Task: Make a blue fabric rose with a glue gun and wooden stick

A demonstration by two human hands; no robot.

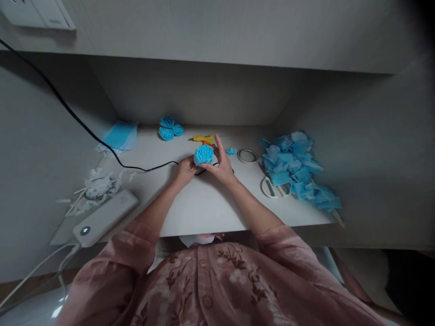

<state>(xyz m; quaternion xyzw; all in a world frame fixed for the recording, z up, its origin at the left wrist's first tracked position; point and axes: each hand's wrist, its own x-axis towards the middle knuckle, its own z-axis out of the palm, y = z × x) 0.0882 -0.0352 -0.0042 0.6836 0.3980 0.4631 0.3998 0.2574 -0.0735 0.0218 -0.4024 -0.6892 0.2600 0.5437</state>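
Note:
A blue rose-like flower of folded material is held between my two hands over the white desk. My left hand has its fingers closed at the flower's lower left side. The thumb of my right hand presses its lower right edge, while one finger points up and away; the other fingers are partly hidden behind the flower. Just beyond them lies a yellow glue gun, its nozzle facing left. Close to my right hand are a small blue piece and a roll of tape.
Finished-looking blue flowers sit at the back. Blue scraps pile up at right, partly covering white-handled scissors. At left are a blue mask, white scraps and a power bank. A black cable crosses the left side.

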